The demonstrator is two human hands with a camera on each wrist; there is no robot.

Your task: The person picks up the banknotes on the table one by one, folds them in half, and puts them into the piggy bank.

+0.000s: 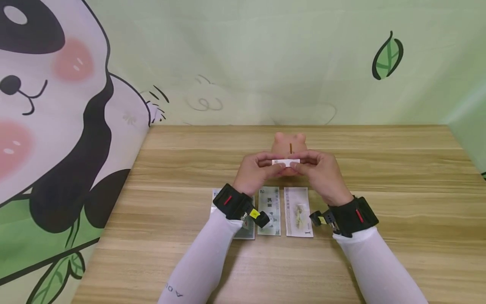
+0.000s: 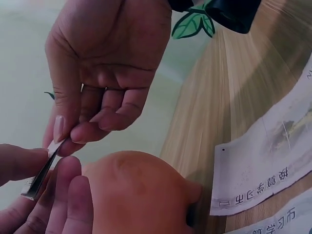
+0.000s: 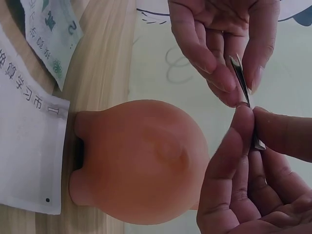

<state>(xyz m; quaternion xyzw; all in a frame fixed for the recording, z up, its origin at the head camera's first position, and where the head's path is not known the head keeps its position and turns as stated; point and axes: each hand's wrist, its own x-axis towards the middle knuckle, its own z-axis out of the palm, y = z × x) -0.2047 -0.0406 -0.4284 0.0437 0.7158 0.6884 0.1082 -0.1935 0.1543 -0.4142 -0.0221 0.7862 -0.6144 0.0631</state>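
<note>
Both hands meet over an orange piggy bank (image 1: 284, 145), whose dark coin slot shows on its top. Between them is a small folded banknote (image 1: 282, 162), a narrow pale strip. My left hand (image 1: 253, 173) pinches one end between thumb and fingers. Thumb and fingers of my right hand (image 1: 327, 176) pinch the other end. In the left wrist view the folded banknote (image 2: 43, 176) appears edge on, its layers slightly parted. The right wrist view has the piggy bank (image 3: 146, 161) standing on its short feet just beside the hands.
Three paper banknotes lie in a row on the wooden table (image 1: 402, 177): a left one (image 1: 248, 232) partly under my left wrist, a green middle note (image 1: 270, 211) marked 2, and a pale note (image 1: 298, 211) marked 1. A panda-printed backdrop (image 1: 243, 63) rises behind the table.
</note>
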